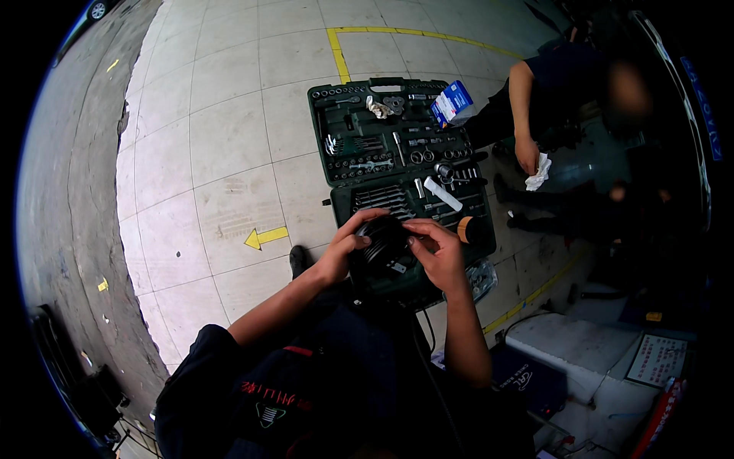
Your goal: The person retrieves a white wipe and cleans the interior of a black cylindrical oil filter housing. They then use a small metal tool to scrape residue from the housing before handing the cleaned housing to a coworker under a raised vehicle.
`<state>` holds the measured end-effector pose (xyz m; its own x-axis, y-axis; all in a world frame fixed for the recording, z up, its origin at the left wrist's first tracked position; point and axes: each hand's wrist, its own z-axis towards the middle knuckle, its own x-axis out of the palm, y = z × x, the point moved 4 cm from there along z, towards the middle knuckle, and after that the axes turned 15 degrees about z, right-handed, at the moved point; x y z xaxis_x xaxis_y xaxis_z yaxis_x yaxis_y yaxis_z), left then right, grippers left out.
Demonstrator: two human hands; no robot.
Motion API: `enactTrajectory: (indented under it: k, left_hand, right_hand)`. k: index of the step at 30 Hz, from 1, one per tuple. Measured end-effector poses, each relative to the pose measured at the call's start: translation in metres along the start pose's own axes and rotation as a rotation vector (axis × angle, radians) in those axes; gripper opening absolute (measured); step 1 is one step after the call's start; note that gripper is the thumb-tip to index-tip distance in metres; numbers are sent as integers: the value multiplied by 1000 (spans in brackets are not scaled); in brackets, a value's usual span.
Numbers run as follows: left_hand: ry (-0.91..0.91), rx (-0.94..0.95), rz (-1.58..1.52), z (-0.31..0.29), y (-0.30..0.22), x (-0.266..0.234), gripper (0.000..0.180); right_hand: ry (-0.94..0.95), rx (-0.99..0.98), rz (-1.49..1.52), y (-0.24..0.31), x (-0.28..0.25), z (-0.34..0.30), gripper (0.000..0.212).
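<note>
My left hand (343, 251) and my right hand (437, 249) both grip a round black ribbed part (384, 246), held between them at chest height. The left fingers curl over its left rim. The right fingers press on its right side near a small pale tab. Directly beyond the hands, an open dark green tool case (336, 145) lies on the tiled floor, filled with sockets, bits and wrenches. A small round orange-brown cylinder (466, 229) rests on the case's near right part.
Another person crouches at the right, one hand (526, 152) holding a white rag (539, 174). A blue and white box (451, 101) sits at the case's far right corner. Yellow floor lines and a yellow arrow (265, 238) mark the pale tiles. A clear plastic bag (482, 278) lies near right.
</note>
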<state>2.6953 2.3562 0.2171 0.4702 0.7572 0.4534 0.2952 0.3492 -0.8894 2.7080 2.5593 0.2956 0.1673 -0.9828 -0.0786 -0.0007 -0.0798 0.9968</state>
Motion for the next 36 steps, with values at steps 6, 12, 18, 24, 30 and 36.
enactTrajectory:
  k: [6, 12, 18, 24, 30, 36]
  left_hand:
    - [63, -18, 14, -5, 4, -1, 71]
    - [32, -53, 145, -7, 2, 0, 83]
    - [93, -80, 182, -9, -3, 0, 79]
    - [123, -63, 172, -8, -6, 4, 77]
    - [171, -142, -59, -8, -14, 7, 84]
    - [141, -157, -216, -10, -29, 11, 81]
  right_hand:
    - [63, 214, 195, -10, -11, -8, 23]
    - [86, 288, 260, -15, -14, -12, 21]
    - [93, 374, 239, -13, -13, -13, 15]
    - [46, 467, 185, -17, -10, -17, 16]
    - [46, 249, 148, -15, -3, -14, 23]
    - [38, 322, 82, -2, -1, -19, 44]
